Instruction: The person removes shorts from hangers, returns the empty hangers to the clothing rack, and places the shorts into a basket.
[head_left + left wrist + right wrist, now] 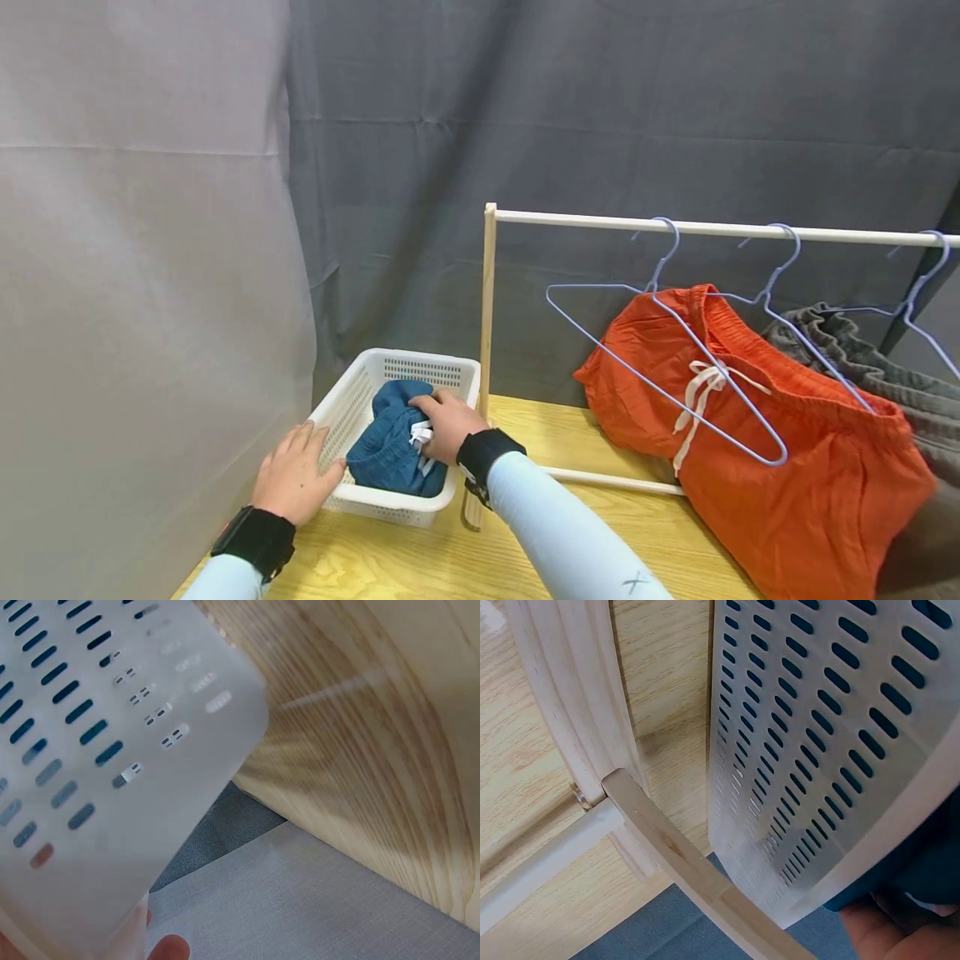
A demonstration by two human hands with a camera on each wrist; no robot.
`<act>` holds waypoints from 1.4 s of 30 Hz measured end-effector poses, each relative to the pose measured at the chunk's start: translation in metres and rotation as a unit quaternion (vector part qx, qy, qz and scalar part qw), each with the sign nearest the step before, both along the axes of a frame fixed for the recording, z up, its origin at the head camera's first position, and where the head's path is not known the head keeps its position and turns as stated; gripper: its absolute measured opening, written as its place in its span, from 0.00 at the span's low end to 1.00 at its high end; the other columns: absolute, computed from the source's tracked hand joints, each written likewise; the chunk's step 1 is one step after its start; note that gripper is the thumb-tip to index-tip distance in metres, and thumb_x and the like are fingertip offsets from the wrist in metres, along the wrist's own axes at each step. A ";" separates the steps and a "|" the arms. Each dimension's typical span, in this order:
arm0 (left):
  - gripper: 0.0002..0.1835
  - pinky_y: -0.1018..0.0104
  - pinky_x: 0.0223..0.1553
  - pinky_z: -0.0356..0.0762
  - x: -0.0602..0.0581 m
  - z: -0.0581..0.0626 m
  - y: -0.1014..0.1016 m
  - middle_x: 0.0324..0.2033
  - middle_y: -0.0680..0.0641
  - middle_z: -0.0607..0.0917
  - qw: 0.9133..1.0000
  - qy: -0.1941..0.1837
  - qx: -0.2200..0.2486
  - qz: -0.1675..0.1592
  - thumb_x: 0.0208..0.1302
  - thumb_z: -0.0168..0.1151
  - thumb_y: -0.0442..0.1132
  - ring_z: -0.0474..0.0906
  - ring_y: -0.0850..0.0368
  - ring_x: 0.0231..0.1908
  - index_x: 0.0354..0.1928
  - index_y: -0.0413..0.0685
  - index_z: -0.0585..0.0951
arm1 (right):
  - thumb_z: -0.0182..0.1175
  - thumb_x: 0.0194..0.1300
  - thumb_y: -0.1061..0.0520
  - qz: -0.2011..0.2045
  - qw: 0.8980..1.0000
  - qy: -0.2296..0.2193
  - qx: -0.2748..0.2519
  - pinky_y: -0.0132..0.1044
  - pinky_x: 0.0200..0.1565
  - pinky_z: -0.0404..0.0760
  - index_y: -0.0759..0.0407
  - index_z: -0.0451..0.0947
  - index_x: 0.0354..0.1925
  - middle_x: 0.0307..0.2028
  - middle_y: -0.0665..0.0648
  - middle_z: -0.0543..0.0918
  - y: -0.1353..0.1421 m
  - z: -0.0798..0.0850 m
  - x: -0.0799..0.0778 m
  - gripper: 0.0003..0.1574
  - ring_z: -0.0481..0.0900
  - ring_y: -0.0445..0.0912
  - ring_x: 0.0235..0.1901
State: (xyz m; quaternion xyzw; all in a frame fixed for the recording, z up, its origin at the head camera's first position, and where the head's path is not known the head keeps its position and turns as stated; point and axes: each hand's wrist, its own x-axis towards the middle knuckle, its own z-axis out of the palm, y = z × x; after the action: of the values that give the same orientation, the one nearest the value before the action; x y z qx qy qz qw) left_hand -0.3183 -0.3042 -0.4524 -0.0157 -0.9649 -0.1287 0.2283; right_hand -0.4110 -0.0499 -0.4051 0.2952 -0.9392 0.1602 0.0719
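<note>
Dark blue shorts (pixel 390 446) with a gathered waistband and a white drawstring lie bunched in a white slotted plastic basket (pixel 341 408). My right hand (pixel 448 425) reaches over the basket's right side and grips the shorts near the drawstring. In the right wrist view its fingers (pixel 877 930) curl at the cloth just inside the rim. At the basket's left side, my left hand (pixel 294 477) holds the rim between thumb and fingers. One of its fingertips (pixel 171 949) shows past the basket wall (pixel 97 817) in the left wrist view.
Right beside the basket stands the wooden post (pixel 487 317) of a clothes rack. Its white rail (pixel 577 220) carries an unused blue hanger (pixel 600 342), orange shorts (pixel 795 450) and a grey garment (pixel 840 350). A pale curtain (pixel 150 292) borders the wooden table (pixel 360 558) on the left.
</note>
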 end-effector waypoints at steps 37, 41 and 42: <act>0.33 0.29 0.65 0.56 0.002 0.002 0.004 0.70 0.29 0.66 0.999 -0.028 -0.004 0.022 0.67 0.58 0.48 0.59 0.30 0.70 0.69 0.35 0.71 | 0.73 0.57 0.37 0.002 0.999 -0.036 0.004 0.59 0.59 0.75 0.36 0.62 0.76 0.73 0.59 0.65 0.016 -0.002 0.015 0.52 0.71 0.58 0.66; 0.33 0.29 0.65 0.57 0.002 0.003 0.004 0.69 0.29 0.67 0.999 -0.031 -0.005 0.021 0.67 0.58 0.48 0.60 0.30 0.69 0.69 0.34 0.71 | 0.71 0.59 0.37 0.011 0.999 -0.032 0.002 0.58 0.60 0.75 0.36 0.62 0.76 0.73 0.59 0.65 0.021 -0.002 0.021 0.51 0.71 0.58 0.66; 0.33 0.29 0.65 0.57 0.002 0.003 0.003 0.69 0.29 0.67 0.999 -0.032 -0.006 0.021 0.67 0.58 0.48 0.60 0.30 0.69 0.69 0.34 0.71 | 0.71 0.59 0.38 0.015 0.999 -0.030 0.001 0.57 0.60 0.75 0.36 0.62 0.76 0.73 0.59 0.65 0.023 -0.001 0.022 0.51 0.71 0.58 0.66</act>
State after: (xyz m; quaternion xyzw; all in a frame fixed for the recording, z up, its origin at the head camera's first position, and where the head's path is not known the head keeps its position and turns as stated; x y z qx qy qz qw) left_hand -0.3166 -0.3007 -0.4495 0.0075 -0.9725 -0.1189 0.2002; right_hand -0.3886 -0.0269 -0.4066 0.3040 -0.9366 0.1693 0.0407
